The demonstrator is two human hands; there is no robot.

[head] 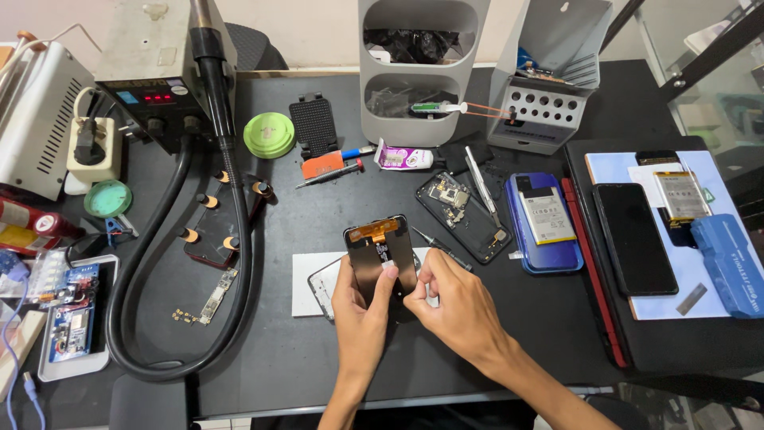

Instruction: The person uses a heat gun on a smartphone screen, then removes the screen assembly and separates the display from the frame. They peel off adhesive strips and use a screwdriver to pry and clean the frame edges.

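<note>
While I look down from the head camera, I see both hands meeting over the middle of the black bench (318,350), sharing one phone display panel (380,259). The panel is a dark rectangle shown back side up, its long axis running away from me and leaning slightly to the right, with the end carrying an orange flex strip (374,231) pointing away, toward the grey tool caddy (420,72). My left hand (362,310) is curled around the panel's near end from below left, the thumb lying up its back face. My right hand (454,299) is pinched closed at the panel's lower right edge, thumb and fingertips pressed on it. Just under the panel lies a white sheet (306,283) with a second flat phone part on it, mostly hidden. Just to the right sits an opened phone body (464,215) with tweezers (480,185) laid across it, and beyond that a blue phone back (545,224). The hot-air hose (171,239) loops well to the left.
</note>
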